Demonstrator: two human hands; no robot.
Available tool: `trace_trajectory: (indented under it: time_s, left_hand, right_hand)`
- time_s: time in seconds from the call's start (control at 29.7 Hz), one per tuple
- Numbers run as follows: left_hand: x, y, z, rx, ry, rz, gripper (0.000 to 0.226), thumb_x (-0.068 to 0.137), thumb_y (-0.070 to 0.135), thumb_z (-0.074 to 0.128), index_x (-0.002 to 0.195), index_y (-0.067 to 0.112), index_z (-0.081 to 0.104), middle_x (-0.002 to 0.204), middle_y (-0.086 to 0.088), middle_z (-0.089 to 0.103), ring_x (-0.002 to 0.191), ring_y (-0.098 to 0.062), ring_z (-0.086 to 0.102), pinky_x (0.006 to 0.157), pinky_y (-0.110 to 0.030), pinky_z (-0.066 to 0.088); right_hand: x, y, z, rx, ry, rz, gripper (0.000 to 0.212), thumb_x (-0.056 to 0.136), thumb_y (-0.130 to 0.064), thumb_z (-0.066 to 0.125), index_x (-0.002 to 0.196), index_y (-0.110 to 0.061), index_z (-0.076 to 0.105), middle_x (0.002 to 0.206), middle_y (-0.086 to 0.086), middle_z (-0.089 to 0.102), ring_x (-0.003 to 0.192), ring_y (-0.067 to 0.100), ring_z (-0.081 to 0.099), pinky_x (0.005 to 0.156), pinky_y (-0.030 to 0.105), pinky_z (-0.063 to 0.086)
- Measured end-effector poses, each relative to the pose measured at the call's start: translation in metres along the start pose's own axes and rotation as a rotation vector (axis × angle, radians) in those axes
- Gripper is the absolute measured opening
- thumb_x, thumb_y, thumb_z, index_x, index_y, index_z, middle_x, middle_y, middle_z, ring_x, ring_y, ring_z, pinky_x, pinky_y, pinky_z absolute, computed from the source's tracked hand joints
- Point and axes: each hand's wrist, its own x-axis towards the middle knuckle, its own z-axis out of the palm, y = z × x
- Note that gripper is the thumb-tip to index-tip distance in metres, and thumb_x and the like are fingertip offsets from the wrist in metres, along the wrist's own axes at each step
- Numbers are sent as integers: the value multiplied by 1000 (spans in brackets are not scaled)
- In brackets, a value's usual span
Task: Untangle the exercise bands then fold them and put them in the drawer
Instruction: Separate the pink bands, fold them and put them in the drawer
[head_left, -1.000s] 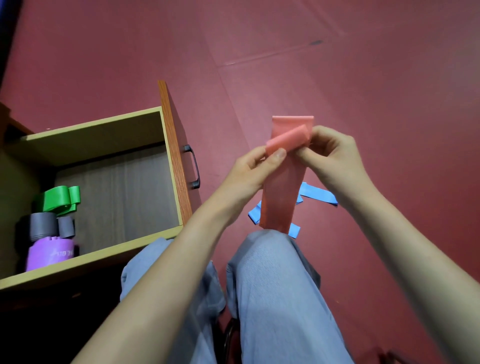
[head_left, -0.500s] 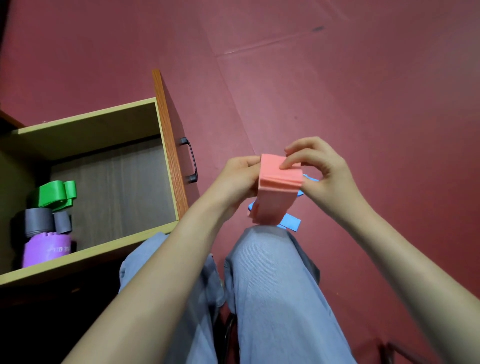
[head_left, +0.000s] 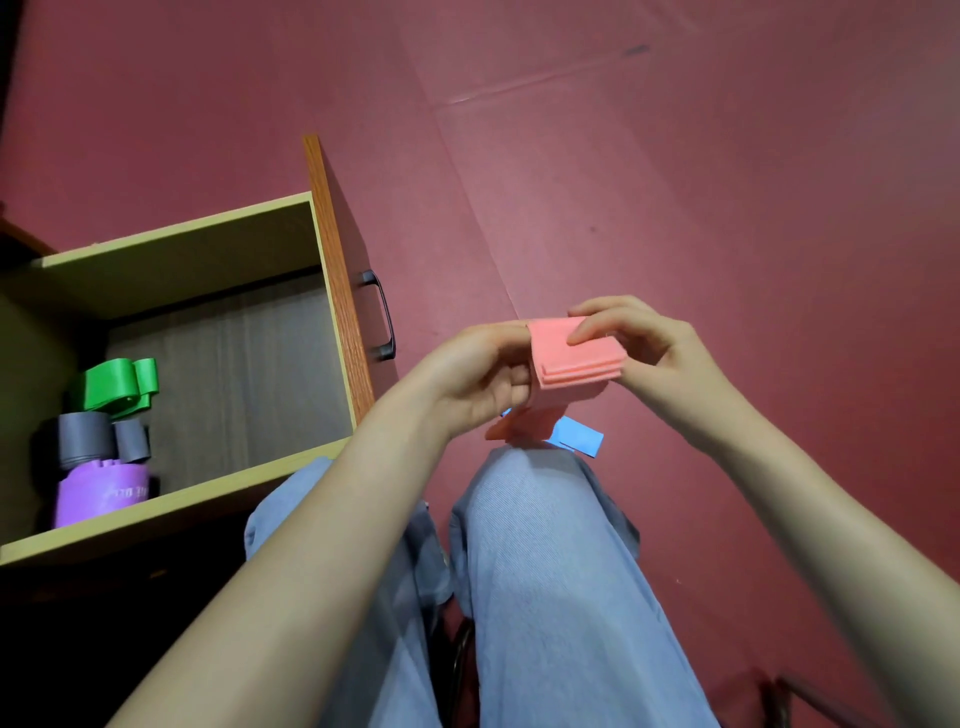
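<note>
A pink exercise band (head_left: 571, 361) is folded into a flat stack of several layers, with a short loose end hanging below it. My left hand (head_left: 478, 376) grips the stack's left edge. My right hand (head_left: 654, 353) pinches its right side, fingers on top and thumb beneath. Both hands hold it above my knees. A blue band (head_left: 576, 435) lies on the floor under the hands, mostly hidden. The open drawer (head_left: 332, 270) at the left holds a green band (head_left: 117, 387), a grey band (head_left: 85, 439) and a purple band (head_left: 101, 493) in its near left corner.
The drawer's wooden front with a dark handle (head_left: 383, 314) stands just left of my hands. Most of the drawer's floor (head_left: 244, 374) is bare wood. A red floor (head_left: 675, 182) spreads ahead and to the right. My legs in blue trousers (head_left: 545, 571) fill the lower middle.
The pink band went from one long hanging strip with its top rolled over to a compact folded stack. Both hands came lower and closer together around it.
</note>
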Motion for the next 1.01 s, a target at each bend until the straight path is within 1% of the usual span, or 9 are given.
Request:
trace_trajectory:
  time_s: [0.17, 0.3, 0.47, 0.57, 0.67, 0.77, 0.87, 0.94, 1.01]
  left_hand:
    - [-6, 4, -3, -89, -53, -40, 30, 86, 10, 30, 94, 3, 59, 85, -10, 56, 77, -20, 58, 78, -30, 49]
    - [-7, -1, 1, 119, 51, 83, 23, 87, 2, 47, 106, 8, 60, 78, -4, 64, 59, -5, 64, 65, -18, 54]
    - [-15, 4, 2, 179, 131, 235, 29, 87, -2, 48, 113, 9, 56, 54, 13, 63, 44, 4, 55, 51, -10, 49]
    - [-25, 9, 4, 277, 123, 348, 31, 87, -1, 51, 115, 11, 54, 76, 7, 63, 64, 0, 59, 66, -14, 51]
    - [-36, 13, 5, 304, 93, 395, 26, 87, -1, 51, 104, 17, 56, 81, 5, 63, 75, -6, 58, 73, -16, 50]
    - [-49, 15, 6, 246, 79, 471, 26, 86, 2, 53, 97, 25, 57, 76, 14, 66, 70, 1, 60, 67, -12, 49]
    - [-59, 7, 5, 252, 49, 418, 13, 88, 22, 49, 98, 28, 56, 82, 14, 64, 76, -1, 60, 74, -15, 47]
    - [-70, -4, 4, 283, -6, 332, 20, 87, 35, 44, 92, 23, 59, 71, 12, 66, 70, -5, 60, 73, -19, 49]
    - [-82, -14, 3, 344, -18, 339, 25, 91, 29, 40, 86, 19, 63, 63, 10, 67, 65, -4, 61, 67, -15, 51]
  right_hand:
    - [-2, -1, 0, 67, -22, 62, 46, 79, 21, 46, 84, -22, 63, 106, -1, 56, 85, -8, 58, 78, 10, 45]
    - [-5, -1, 2, 84, -32, 123, 40, 79, 15, 47, 83, -20, 66, 92, -10, 67, 82, -5, 61, 76, 9, 46]
    - [-4, 2, 8, 611, 131, 274, 20, 64, -5, 48, 79, -18, 50, 66, -6, 63, 62, 10, 56, 59, 16, 51]
    - [-6, -1, 10, 450, 13, 234, 22, 70, -17, 60, 90, -23, 53, 65, -7, 69, 66, 5, 64, 67, 16, 53]
    - [-6, -13, 15, 264, -52, 180, 23, 79, -6, 65, 97, -21, 61, 76, -6, 73, 76, 8, 68, 73, 19, 55]
    - [-7, -31, 21, 237, 33, 88, 29, 81, 5, 57, 93, -21, 60, 70, -11, 72, 69, 3, 66, 63, 19, 55]
    - [-9, -47, 26, 280, 147, 13, 33, 81, 12, 54, 89, -20, 59, 64, -16, 70, 65, -4, 63, 58, 12, 50]
    - [-13, -57, 27, 256, 212, -31, 37, 81, 16, 51, 86, -20, 60, 62, -18, 68, 63, -5, 62, 60, 11, 49]
    - [-17, -67, 29, 237, 237, -65, 36, 81, 15, 51, 86, -20, 60, 63, -17, 69, 65, -4, 62, 62, 13, 50]
